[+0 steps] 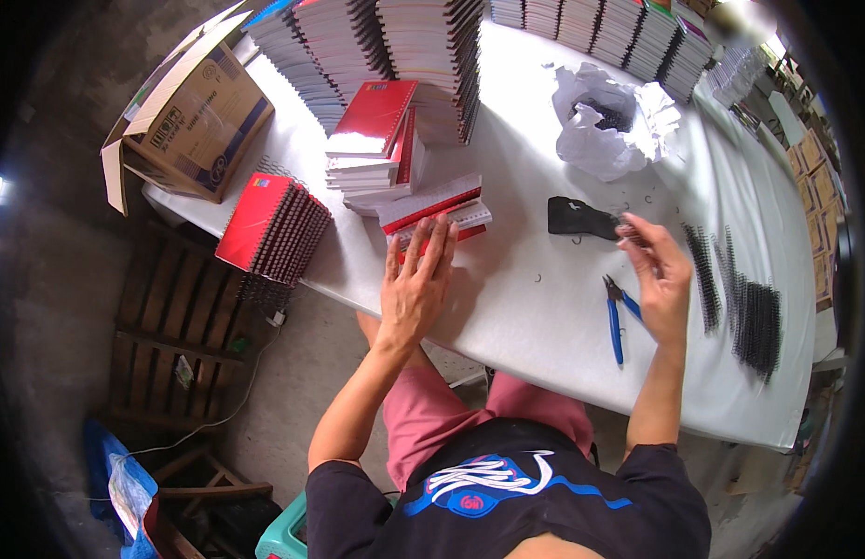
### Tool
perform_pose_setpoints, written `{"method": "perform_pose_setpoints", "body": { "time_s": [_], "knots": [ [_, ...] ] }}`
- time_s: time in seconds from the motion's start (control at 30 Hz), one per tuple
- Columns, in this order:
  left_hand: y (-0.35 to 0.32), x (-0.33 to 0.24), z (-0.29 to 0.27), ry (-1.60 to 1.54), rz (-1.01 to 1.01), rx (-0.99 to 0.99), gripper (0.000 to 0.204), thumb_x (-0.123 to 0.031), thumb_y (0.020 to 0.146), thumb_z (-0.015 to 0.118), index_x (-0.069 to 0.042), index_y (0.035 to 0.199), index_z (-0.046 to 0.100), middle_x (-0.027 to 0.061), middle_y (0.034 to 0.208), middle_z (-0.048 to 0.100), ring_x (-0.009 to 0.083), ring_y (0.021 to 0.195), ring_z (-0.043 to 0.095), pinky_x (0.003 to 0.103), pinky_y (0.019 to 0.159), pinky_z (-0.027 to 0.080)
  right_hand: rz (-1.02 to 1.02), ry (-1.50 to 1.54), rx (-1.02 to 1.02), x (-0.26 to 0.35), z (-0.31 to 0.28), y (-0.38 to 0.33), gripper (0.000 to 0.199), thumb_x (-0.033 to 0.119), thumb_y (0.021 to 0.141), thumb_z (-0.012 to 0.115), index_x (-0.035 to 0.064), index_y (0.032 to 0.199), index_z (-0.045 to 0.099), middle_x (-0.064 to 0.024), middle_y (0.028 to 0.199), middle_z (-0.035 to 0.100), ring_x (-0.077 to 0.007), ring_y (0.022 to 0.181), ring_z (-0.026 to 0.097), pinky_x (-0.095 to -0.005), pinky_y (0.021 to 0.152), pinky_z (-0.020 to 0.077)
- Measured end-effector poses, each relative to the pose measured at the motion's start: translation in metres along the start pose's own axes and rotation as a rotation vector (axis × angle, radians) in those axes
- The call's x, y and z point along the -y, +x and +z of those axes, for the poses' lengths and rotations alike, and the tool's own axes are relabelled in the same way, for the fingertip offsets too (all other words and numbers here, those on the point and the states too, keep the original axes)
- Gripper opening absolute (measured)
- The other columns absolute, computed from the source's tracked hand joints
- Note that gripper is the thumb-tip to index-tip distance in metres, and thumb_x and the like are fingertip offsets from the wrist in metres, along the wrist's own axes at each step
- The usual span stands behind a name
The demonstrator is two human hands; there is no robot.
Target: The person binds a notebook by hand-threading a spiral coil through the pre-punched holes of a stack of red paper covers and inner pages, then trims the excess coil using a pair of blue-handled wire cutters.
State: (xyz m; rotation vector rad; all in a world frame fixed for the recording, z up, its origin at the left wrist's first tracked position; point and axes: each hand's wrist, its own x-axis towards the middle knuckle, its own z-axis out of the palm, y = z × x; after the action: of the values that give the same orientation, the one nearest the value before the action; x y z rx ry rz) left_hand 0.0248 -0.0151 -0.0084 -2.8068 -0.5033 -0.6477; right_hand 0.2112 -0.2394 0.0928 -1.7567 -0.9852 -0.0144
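Observation:
My left hand [415, 284] lies flat with spread fingers on a small pile of red-and-white notebooks [437, 210] at the near side of the white table [535, 307]. My right hand [658, 275] hovers further right, its fingertips pinched on a small dark wire piece [630, 230] next to a black tool [581, 218]. Blue-handled pliers [617, 317] lie on the table just under the right hand. Several black wire binding spines [744, 298] lie to the right of it.
Tall stacks of spiral notebooks [395, 47] line the far side. A red notebook pile [274, 228] sits at the table's left edge beside an open cardboard box [195, 116]. A crumpled white bag [609, 121] holds dark bits. A wooden pallet [176, 335] lies on the floor.

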Motion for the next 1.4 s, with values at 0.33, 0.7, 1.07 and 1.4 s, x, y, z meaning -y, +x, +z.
{"method": "perform_pose_setpoints", "body": {
  "time_s": [0.33, 0.7, 1.07, 1.4],
  "knots": [
    [0.027, -0.013, -0.006, -0.132, -0.157, -0.156, 0.065, -0.041, 0.078, 0.067, -0.012, 0.131, 0.044, 0.0039, 0.112, 0.052, 0.0252, 0.098, 0.048, 0.043, 0.086, 0.032, 0.04, 0.374, 0.308, 0.019, 0.052, 0.027, 0.037, 0.028, 0.096, 0.05, 0.0079, 0.127, 0.052, 0.0005, 0.075, 0.043, -0.0078, 0.067, 0.036, -0.0192, 0.065, 0.0354],
    [0.001, -0.042, -0.017, -0.269, -0.018, -0.234, 0.034, -0.051, 0.071, 0.069, -0.021, 0.084, 0.06, -0.003, 0.086, 0.051, 0.0215, 0.105, 0.044, 0.062, 0.103, 0.005, 0.004, 0.044, 0.329, -0.003, 0.026, -0.011, 0.025, 0.008, 0.09, 0.057, 0.0081, 0.114, 0.065, -0.0037, 0.077, 0.047, -0.0157, 0.065, 0.044, -0.026, 0.065, 0.0405],
    [0.015, -0.087, -0.008, -0.258, -0.393, -0.389, 0.058, -0.051, 0.048, 0.082, -0.013, 0.076, 0.049, 0.0081, 0.092, 0.045, 0.0299, 0.097, 0.04, 0.051, 0.089, 0.026, -0.065, 0.067, 0.253, -0.027, 0.049, -0.011, 0.024, 0.0, 0.077, 0.068, 0.0089, 0.099, 0.07, -0.0061, 0.091, 0.063, -0.0161, 0.072, 0.056, -0.028, 0.065, 0.0455],
    [0.008, -0.09, -0.01, -0.305, -0.449, -0.398, 0.053, -0.049, 0.045, 0.08, -0.016, 0.076, 0.052, 0.0039, 0.089, 0.046, 0.0281, 0.097, 0.041, 0.051, 0.089, 0.023, -0.032, 0.092, 0.559, -0.018, 0.049, -0.014, 0.023, 0.002, 0.084, 0.06, 0.0102, 0.104, 0.069, -0.006, 0.088, 0.059, -0.0187, 0.069, 0.055, -0.03, 0.063, 0.0438]
  ]
}}
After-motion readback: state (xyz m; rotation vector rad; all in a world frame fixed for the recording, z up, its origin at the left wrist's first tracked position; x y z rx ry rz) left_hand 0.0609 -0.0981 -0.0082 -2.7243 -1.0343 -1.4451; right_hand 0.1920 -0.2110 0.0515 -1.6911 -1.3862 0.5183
